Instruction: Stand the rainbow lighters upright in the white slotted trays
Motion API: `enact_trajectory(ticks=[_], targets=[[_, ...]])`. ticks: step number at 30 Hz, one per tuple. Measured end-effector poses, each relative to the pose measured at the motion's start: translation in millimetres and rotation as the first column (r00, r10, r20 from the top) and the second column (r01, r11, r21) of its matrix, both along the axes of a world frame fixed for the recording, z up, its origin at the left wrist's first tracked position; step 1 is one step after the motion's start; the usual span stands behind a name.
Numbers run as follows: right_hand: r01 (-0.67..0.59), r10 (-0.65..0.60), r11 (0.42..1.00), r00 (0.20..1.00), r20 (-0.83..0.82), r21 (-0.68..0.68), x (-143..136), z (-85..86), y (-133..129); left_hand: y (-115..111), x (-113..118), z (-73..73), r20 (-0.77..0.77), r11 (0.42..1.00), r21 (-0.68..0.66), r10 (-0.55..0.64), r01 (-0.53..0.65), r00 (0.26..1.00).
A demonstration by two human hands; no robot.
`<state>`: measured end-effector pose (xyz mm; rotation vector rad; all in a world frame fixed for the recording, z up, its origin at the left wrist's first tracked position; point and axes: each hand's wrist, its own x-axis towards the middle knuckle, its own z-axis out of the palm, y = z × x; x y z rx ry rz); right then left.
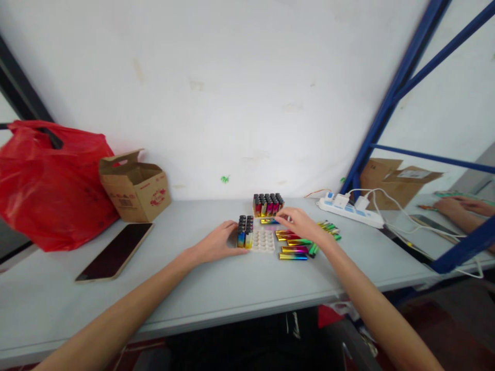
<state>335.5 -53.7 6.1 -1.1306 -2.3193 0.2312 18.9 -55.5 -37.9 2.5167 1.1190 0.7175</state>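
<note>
A white tray (263, 241) with round holes lies on the table in front of me, its left columns filled with upright black-topped lighters (242, 238). My left hand (222, 239) wraps round the left side of this tray, thumb along the front and fingers at the back. Beyond the tray, my right hand (296, 220) pinches the right end of a shiny blue-and-yellow lighter (268, 221), which is level; its held end is partly hidden. Several metallic multicoloured lighters (293, 256) lie loose under and beside my right forearm. Against the wall stands a full block of upright lighters (268, 205).
On the left are a phone (116, 252), an open cardboard box (135, 188) and a red plastic bag (58, 180). A power strip (351, 212) with white cables lies at right, near a blue metal frame (381, 116). Another person's hands (460, 205) show beyond it.
</note>
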Motion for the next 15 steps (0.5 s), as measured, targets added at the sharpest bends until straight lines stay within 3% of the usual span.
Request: enact_trajectory(ticks=[3,7,15], targets=[[-0.003,0.003,1.000,0.998,0.067,-0.008,19.5,-3.4,20.6,-0.5,-1.5,4.8,-0.040,1.000,-0.010,-0.005,0.005,0.999],[0.008,-0.004,1.000,0.989,0.147,-0.021,13.9,-16.5,40.6,-2.0,-4.7,12.0,-0.090,0.999,-0.020,-0.031,0.029,0.995],[0.040,-0.059,0.996,0.970,0.235,0.085,12.1,-40.1,39.1,-4.7,-7.0,13.9,-0.068,0.999,-0.017,-0.033,0.032,0.997]])
